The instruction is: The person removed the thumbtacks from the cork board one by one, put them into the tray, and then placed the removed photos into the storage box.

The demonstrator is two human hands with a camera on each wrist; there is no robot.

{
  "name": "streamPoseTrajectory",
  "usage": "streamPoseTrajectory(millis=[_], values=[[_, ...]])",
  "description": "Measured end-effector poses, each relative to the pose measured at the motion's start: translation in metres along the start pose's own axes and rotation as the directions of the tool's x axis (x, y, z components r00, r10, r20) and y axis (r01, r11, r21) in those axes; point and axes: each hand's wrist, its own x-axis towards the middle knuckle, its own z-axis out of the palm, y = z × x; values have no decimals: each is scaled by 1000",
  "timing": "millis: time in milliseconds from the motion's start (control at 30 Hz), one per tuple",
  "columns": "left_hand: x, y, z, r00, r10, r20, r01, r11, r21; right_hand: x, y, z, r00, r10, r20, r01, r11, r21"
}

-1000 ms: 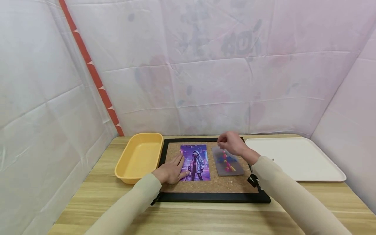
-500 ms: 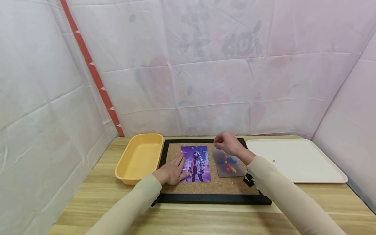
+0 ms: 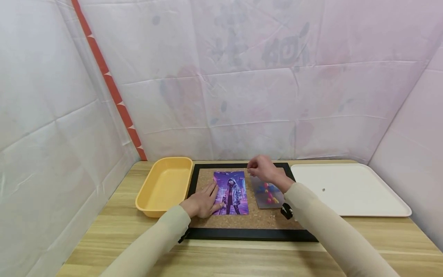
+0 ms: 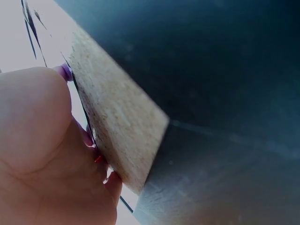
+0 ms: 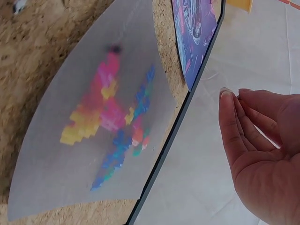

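My left hand (image 3: 202,201) lies flat with straight fingers on the left edge of a purple picture card (image 3: 231,194) of a hooded figure, on a framed cork board (image 3: 261,221). In the left wrist view the hand (image 4: 42,150) is seen from the palm side beside the cork. Above the board's upper part, my right hand (image 3: 262,168) has thumb and fingertips pinched together near the card's top right corner. Between those fingertips (image 5: 226,91) a tiny dark thing shows, mostly hidden; I cannot tell its kind. Below that hand lies a greyish translucent sheet (image 5: 51,164) with a colourful blocky bird-like picture.
A yellow tray (image 3: 142,192) stands left of the board. On the right sits a white tray (image 3: 360,188) with one small metallic thing (image 3: 323,189) on it. The board's black frame (image 3: 249,234) rests on a wooden table (image 3: 214,257), with sheeted walls behind and at the sides.
My right hand has moved left, from above the translucent sheet's top toward the purple card's top right corner, still pinching. The left hand stays in place on the card.
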Motion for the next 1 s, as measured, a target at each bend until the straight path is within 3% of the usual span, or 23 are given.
streamPoseTrajectory(millis=[467,1000], values=[[0,3,-2,1000,-14,11,14,1000,-15,13,-2,9,1000,22,20,-21,999,-32],[3,0,0,1000,-17,4,17,1000,-14,28,-4,21,999,-35,33,35,999,-19]])
